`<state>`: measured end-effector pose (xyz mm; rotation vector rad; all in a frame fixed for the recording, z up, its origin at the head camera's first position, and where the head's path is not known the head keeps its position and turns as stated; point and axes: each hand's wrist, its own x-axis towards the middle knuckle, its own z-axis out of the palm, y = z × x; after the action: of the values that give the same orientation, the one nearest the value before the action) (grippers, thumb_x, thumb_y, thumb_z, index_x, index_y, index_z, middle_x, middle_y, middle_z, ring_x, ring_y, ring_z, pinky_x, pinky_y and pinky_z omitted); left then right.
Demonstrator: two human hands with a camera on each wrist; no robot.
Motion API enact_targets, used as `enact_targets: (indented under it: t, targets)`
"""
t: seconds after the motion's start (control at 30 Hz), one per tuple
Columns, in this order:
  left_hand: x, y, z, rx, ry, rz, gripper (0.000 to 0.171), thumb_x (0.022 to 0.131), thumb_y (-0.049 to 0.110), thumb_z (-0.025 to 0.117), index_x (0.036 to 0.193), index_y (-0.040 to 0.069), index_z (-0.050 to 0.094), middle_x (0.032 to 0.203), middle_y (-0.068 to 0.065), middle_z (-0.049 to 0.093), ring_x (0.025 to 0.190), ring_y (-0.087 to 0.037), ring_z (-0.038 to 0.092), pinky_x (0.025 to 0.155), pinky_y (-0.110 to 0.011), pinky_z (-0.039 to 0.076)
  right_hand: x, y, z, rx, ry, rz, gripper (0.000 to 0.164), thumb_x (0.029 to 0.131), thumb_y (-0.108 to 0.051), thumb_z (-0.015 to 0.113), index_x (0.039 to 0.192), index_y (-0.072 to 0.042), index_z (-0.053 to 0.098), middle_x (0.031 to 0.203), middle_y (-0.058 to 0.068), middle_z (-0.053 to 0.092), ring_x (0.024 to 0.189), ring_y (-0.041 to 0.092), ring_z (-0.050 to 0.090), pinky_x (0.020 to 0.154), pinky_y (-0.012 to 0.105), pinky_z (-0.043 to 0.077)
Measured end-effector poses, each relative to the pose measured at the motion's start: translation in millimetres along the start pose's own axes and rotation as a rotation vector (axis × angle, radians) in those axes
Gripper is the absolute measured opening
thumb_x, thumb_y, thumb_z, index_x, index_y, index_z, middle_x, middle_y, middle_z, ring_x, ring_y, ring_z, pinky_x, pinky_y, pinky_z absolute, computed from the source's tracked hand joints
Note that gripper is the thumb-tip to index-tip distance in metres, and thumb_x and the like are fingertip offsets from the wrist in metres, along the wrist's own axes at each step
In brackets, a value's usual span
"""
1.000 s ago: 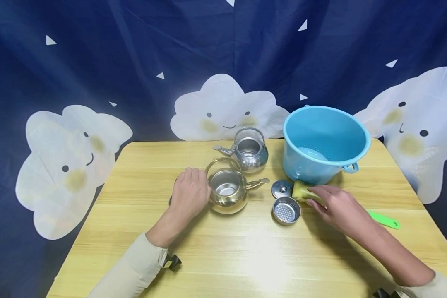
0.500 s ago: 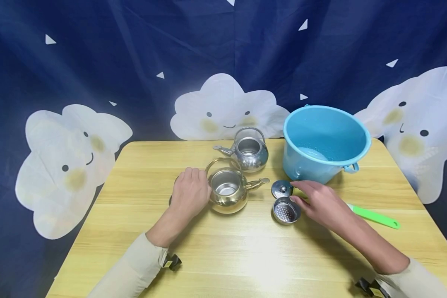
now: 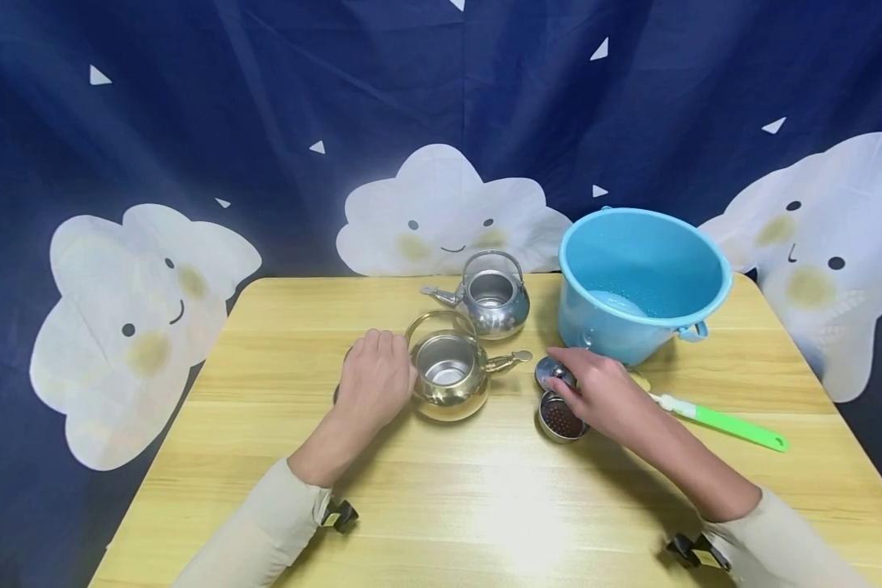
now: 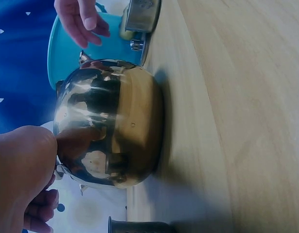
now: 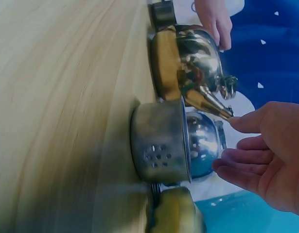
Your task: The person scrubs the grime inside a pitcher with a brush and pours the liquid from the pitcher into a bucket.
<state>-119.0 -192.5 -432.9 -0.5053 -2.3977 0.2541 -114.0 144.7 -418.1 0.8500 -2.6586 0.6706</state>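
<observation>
My left hand (image 3: 373, 376) grips the gold kettle (image 3: 452, 404) near its rim and handle base, on the side away from the spout. The kettle stands upright and lidless. My right hand (image 3: 604, 390) hovers with spread, relaxed fingers above a metal strainer (image 3: 560, 425) and a small metal lid (image 3: 544, 374). In the right wrist view its fingers are apart from the strainer (image 5: 159, 141). A sponge brush (image 3: 738, 428) with a green handle lies to the right, its yellow head (image 5: 176, 213) partly hidden by the right arm in the head view.
Behind the gold kettle stands a silver kettle (image 3: 498, 320), open on top. A blue bucket (image 3: 606, 339) with suds inside takes up the back right. Another metal cup (image 4: 139, 226) sits beyond the left hand. A cloud-print curtain (image 3: 448, 212) hangs behind the table.
My right hand has let go of the sponge brush, which lies on the table, and moved left over the lid and strainer. The left hand and gold kettle have stayed put.
</observation>
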Motion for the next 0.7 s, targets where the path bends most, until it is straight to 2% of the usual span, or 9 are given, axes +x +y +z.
enact_targets:
  t: [0.23, 0.43, 0.5, 0.63, 0.7]
  targets:
    - [1.9, -0.4, -1.7, 0.009, 0.060, 0.013, 0.030, 0.095, 0.015, 0.031, 0.075, 0.006, 0.051, 0.065, -0.004, 0.042, 0.063, -0.022, 0.040, 0.054, -0.027, 0.026, 9.0, -6.9, 8.0, 0.118, -0.046, 0.087, 0.044, 0.093, -0.020, 0.078, 0.129, 0.004, 0.067, 0.111, 0.017, 0.078, 0.097, 0.030, 0.077, 0.082, 0.046, 0.064]
    - [4.0, -0.3, -1.3, 0.016, 0.126, 0.030, 0.025, 0.093, 0.014, 0.037, 0.073, 0.007, 0.051, 0.065, -0.003, 0.035, 0.061, -0.021, 0.038, 0.053, -0.027, 0.024, 14.6, -8.2, 15.2, 0.227, -0.067, 0.131, 0.043, 0.096, -0.020, 0.075, 0.130, 0.004, 0.066, 0.118, 0.020, 0.076, 0.098, 0.030, 0.078, 0.085, 0.044, 0.065]
    - [4.2, -0.3, -1.5, 0.019, 0.129, 0.032, 0.025, 0.094, 0.014, 0.038, 0.073, 0.007, 0.051, 0.064, -0.003, 0.036, 0.061, -0.021, 0.038, 0.053, -0.027, 0.024, 16.5, -8.3, 17.4, 0.256, -0.076, 0.143, 0.043, 0.096, -0.019, 0.074, 0.132, 0.004, 0.065, 0.118, 0.020, 0.076, 0.097, 0.030, 0.079, 0.085, 0.044, 0.065]
    - [3.7, -0.5, -1.4, 0.020, 0.122, 0.029, 0.026, 0.094, 0.014, 0.037, 0.073, 0.006, 0.051, 0.064, -0.003, 0.038, 0.061, -0.022, 0.039, 0.053, -0.027, 0.025, 20.1, -8.7, 21.3, 0.257, -0.069, 0.148, 0.041, 0.099, -0.020, 0.070, 0.132, 0.005, 0.066, 0.108, 0.018, 0.079, 0.088, 0.025, 0.077, 0.081, 0.044, 0.065]
    - [3.2, -0.4, -1.1, 0.020, 0.114, 0.028, 0.026, 0.094, 0.014, 0.037, 0.074, 0.006, 0.050, 0.064, -0.003, 0.037, 0.061, -0.022, 0.039, 0.053, -0.027, 0.024, 21.8, -8.8, 23.3, 0.252, -0.060, 0.150, 0.040, 0.101, -0.021, 0.068, 0.131, 0.004, 0.066, 0.105, 0.018, 0.079, 0.089, 0.026, 0.077, 0.082, 0.046, 0.064]
